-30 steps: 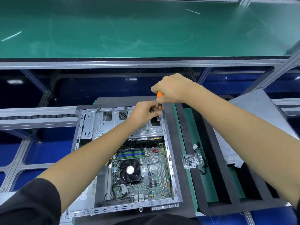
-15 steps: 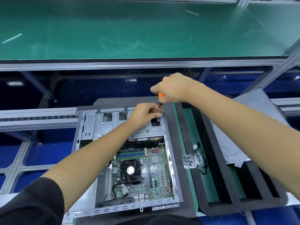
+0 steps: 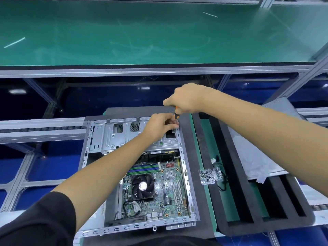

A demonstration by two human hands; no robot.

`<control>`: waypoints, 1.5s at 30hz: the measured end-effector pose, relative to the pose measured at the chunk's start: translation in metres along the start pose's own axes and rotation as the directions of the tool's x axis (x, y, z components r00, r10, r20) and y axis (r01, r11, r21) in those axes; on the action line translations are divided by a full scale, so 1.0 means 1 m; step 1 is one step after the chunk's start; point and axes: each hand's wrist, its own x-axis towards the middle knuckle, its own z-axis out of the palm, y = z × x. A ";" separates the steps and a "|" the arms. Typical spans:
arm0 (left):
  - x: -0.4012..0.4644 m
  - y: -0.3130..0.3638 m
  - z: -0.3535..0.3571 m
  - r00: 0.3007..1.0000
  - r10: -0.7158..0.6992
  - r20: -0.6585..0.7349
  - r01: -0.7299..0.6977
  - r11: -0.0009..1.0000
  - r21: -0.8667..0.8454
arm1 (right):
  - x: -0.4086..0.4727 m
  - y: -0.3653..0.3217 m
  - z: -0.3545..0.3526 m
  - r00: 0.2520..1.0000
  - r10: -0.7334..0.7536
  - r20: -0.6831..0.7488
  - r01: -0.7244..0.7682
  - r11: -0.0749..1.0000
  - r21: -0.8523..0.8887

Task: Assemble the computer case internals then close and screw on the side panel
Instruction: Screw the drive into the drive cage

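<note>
An open computer case (image 3: 185, 176) lies flat below me, its green motherboard (image 3: 170, 192) and black CPU fan (image 3: 142, 186) exposed. A silver drive cage (image 3: 113, 137) fills the case's far end. My right hand (image 3: 188, 99) grips an orange-and-black screwdriver (image 3: 176, 115) held upright over the cage's far right corner. My left hand (image 3: 162, 125) pinches the screwdriver's shaft just below, near the tip. The tip and any screw are hidden by my fingers. A grey side panel (image 3: 252, 153) lies to the right, partly under my right forearm.
A clear plastic box of screws (image 3: 210, 175) sits on the green mat right of the case, beside a black cable (image 3: 223, 181). A black foam tray (image 3: 248, 210) with long slots is at the right. A green conveyor belt (image 3: 142, 32) runs across the far side.
Both hands stay at the cage's far right corner; the left fingers shifted slightly on the shaft. Nothing else moved.
</note>
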 end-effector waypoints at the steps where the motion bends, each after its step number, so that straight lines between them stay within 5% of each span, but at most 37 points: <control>1: 0.000 0.001 -0.001 1.000 -0.002 0.011 0.003 1.000 -0.023 | -0.001 0.000 0.000 0.999 0.030 0.046 -0.031 0.999 0.037; 5: 0.001 0.020 -0.003 0.994 -0.006 -0.111 -0.010 0.989 -0.149 | -0.001 -0.008 -0.003 0.966 0.166 0.199 -0.200 0.966 0.166; 8: 0.000 0.028 0.000 0.982 -0.005 -0.187 -0.036 0.976 -0.214 | -0.003 -0.007 -0.005 0.969 0.179 0.173 -0.207 0.965 0.162; 14: -0.001 0.024 -0.019 0.999 -0.048 -0.021 0.044 0.982 -0.182 | -0.010 0.002 -0.016 0.975 -0.223 0.010 0.221 0.957 -0.190; 17: 0.002 0.029 -0.021 0.997 -0.067 0.038 0.072 0.985 -0.154 | -0.006 0.000 -0.017 0.993 -0.116 0.036 0.117 0.992 -0.055; 22: 0.001 0.047 0.021 0.984 -0.178 0.023 0.174 0.914 -0.366 | -0.001 -0.007 -0.004 0.991 0.091 0.098 -0.104 0.985 0.138; 32: 0.021 0.039 -0.005 0.960 -0.134 0.247 0.221 0.901 -0.373 | -0.003 0.003 -0.010 0.985 -0.165 0.045 0.168 0.982 -0.086; 39: 0.009 0.053 0.028 0.939 -0.307 -0.153 0.210 0.867 -0.452 | 0.011 -0.018 -0.013 0.990 0.028 0.141 -0.020 0.998 -0.062; 41: 0.016 0.057 0.025 0.933 -0.344 -0.108 0.252 0.837 -0.486 | 0.011 -0.020 -0.014 0.986 0.070 0.149 -0.054 0.993 -0.107; 45: 0.030 0.047 0.002 0.972 -0.163 0.166 0.225 0.846 -0.483 | 0.004 -0.006 -0.021 0.995 -0.018 0.094 0.028 0.994 -0.104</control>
